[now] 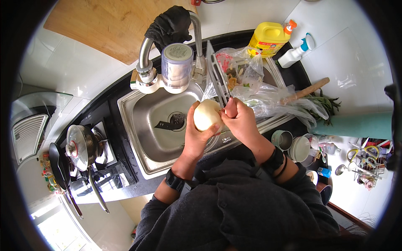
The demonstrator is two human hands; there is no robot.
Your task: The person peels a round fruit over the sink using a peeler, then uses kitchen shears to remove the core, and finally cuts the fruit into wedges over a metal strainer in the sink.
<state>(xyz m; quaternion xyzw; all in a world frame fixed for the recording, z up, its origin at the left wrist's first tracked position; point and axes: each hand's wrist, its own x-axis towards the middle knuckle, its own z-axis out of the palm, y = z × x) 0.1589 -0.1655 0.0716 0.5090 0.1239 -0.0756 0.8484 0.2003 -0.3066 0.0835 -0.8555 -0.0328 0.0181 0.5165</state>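
Observation:
A pale, smooth, round peeled vegetable or fruit (206,115) rests in my left hand (196,136), its fingers and thumb curled around the sides. My right hand (243,122) grips the handle of a metal kitchen tool (217,72), perhaps a slotted peeler knife, whose long blade points up and away from me. The right thumb and fingertips are close against the pale piece. Both hands are above the near right rim of a stainless steel sink (154,138). A black strainer or strip (166,125) lies at the sink's drain.
Plastic bags with food scraps (238,75) cover the right basin. A faucet with a water filter (177,67) stands behind the sink. Yellow detergent jug (267,39), white spray bottle (292,57) and wooden stick (309,89) are at right. A lidded pan (81,147) sits on the stove at left.

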